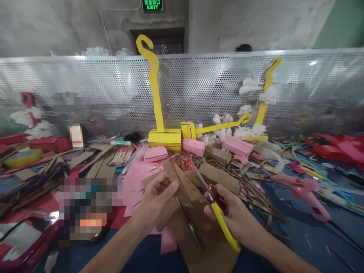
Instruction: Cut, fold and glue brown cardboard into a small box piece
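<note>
My left hand [157,197] pinches a strip of brown cardboard [176,178] between thumb and fingers, its corrugated cut edge showing. In my right hand [233,212] is a pair of scissors [217,216] with red and yellow on the handles. The blades point up and away, just right of the cardboard strip, and look parted from it. Below both hands lies a larger cardboard sheet [217,246]. A slim dark metallic thing [189,223] rests over it; its kind is unclear. My right fingers partly hide the scissor handles.
A pink glue gun [308,193] lies at the right with its cord. Yellow hooked cardboard figures [156,94] stand behind small pink boxes [237,146]. Cardboard scraps [96,163] and a yellow tape roll [24,157] lie left. A perforated metal panel [199,91] closes off the back.
</note>
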The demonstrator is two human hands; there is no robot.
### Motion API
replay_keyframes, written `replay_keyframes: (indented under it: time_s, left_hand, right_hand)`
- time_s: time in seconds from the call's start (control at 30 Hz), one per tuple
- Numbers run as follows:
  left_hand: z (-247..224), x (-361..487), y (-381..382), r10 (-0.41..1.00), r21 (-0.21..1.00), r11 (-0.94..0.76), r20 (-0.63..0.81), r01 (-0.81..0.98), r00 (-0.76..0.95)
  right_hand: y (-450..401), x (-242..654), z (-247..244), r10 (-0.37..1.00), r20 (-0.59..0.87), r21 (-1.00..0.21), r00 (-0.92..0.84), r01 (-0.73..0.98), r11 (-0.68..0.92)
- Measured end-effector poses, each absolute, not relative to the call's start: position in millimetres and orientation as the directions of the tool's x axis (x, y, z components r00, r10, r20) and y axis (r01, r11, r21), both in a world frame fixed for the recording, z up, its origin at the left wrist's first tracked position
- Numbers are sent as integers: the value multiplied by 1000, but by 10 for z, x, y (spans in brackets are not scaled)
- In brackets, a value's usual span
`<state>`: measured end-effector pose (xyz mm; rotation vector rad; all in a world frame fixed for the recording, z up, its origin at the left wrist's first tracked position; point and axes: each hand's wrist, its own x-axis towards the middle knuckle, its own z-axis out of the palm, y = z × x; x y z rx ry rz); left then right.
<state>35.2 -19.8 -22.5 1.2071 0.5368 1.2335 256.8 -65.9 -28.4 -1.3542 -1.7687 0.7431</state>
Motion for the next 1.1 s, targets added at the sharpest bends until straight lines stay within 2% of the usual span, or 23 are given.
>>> replay_keyframes:
  time_s: [0.17, 0.3, 0.4, 0.67, 0.8, 1.1]
  left_hand:
    - [-229, 317, -194, 902, 933, -203, 296, -298, 313]
    - [-270, 308, -204, 910, 956, -123, 216, -267, 355]
    - [-295, 310, -206, 907, 959, -74, 180, -275, 381]
    - [-248, 299, -217, 882, 967, -127, 212, -222, 421]
    - [-228, 320, -242, 874, 955, -102, 219, -277, 434]
    - [-196, 378, -258, 843, 917, -101, 285, -386, 456]
  right_hand:
    - [-667, 2577, -266, 932, 307, -719, -192, 595, 360]
    - [-671, 2580, -274, 928, 306, -674, -212, 640, 368]
    - [-681, 2572, -262, 933, 283, -664, -221, 657, 357]
    - [-696, 2564, -230, 931, 271, -664, -245, 653, 365]
    - [-680, 2579, -251, 926, 296, -631, -235, 679, 374]
    - [-681, 2593, -323, 953, 201, -652, -226, 696, 302]
